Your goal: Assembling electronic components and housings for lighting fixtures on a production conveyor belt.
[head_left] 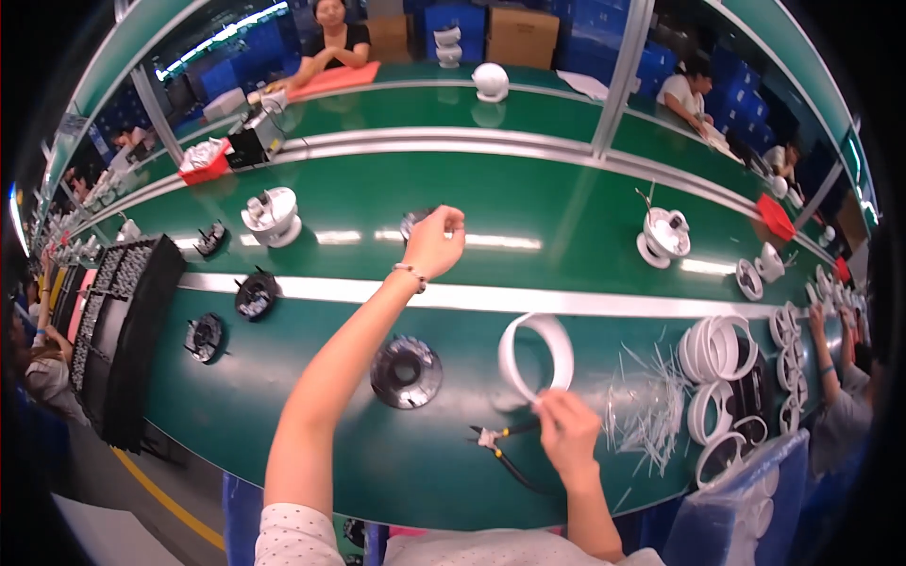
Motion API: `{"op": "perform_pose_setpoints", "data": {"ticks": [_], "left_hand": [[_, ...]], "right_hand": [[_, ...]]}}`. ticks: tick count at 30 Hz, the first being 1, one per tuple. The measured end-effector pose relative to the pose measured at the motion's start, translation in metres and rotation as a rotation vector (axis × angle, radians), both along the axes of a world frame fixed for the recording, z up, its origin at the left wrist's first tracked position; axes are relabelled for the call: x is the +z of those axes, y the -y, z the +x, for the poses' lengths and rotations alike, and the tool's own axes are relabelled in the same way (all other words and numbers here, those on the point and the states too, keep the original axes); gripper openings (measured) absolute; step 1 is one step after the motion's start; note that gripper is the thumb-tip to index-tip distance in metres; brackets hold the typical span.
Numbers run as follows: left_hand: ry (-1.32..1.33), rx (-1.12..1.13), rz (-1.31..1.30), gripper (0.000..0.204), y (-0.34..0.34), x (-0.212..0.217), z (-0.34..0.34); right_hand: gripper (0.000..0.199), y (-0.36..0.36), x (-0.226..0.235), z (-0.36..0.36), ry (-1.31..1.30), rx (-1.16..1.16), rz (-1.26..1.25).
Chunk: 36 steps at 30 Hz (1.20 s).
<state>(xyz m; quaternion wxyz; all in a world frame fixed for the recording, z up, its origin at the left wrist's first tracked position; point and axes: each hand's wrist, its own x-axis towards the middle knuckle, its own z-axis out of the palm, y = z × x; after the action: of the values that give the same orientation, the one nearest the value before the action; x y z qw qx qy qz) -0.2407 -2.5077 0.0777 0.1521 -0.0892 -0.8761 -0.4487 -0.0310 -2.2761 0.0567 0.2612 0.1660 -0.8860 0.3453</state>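
My left arm reaches across the bench to the far green belt. My left hand (436, 243) has its fingers curled in; whether anything is inside them is hidden. Partly behind it shows a dark round part (412, 224). My right hand (569, 432) pinches the lower rim of a white plastic ring (507, 358), which stands on edge over the bench. Just left of that hand lie diagonal cutters (490, 439) with black and yellow handles, jaws apart. Between my arms a black round part with a central hole (407, 373) rests flat on the green bench (396, 472).
White rings (714, 349) are grouped at right, beside a heap of clear plastic strips (646, 406). More black round parts (256, 294) lie at left near a black rack (121, 330). White domed units (273, 217) stand on the belt. Other people work across and alongside.
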Motion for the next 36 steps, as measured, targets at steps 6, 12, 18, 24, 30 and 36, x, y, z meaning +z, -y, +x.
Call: {"op": "perform_pose_setpoints", "data": {"ticks": [6,12,18,24,30,36], "left_hand": [[0.084,0.137,-0.739,0.049,0.036,-0.051,-0.098],[0.497,-0.047,-0.916,0.063,0.061,-0.073,-0.142],[0.501,0.022,-0.782,0.071,0.021,-0.028,-0.086],[0.261,0.065,-0.229,0.033,0.053,-0.048,-0.051],[0.115,0.190,0.834,0.016,0.049,-0.033,0.062],[0.093,0.147,0.964,0.025,0.014,-0.036,0.144]], "right_hand": [[0.007,0.026,-0.027,-0.004,0.138,0.158,0.095],[0.031,0.035,-0.019,-0.003,0.314,0.276,0.354],[0.103,0.052,-0.007,-0.030,0.517,0.139,0.487],[0.114,0.054,-0.009,-0.055,0.455,0.173,0.393],[0.112,0.065,-0.008,-0.083,0.299,0.144,-0.485],[0.111,0.100,-0.002,-0.085,0.333,0.297,-0.767]]}}
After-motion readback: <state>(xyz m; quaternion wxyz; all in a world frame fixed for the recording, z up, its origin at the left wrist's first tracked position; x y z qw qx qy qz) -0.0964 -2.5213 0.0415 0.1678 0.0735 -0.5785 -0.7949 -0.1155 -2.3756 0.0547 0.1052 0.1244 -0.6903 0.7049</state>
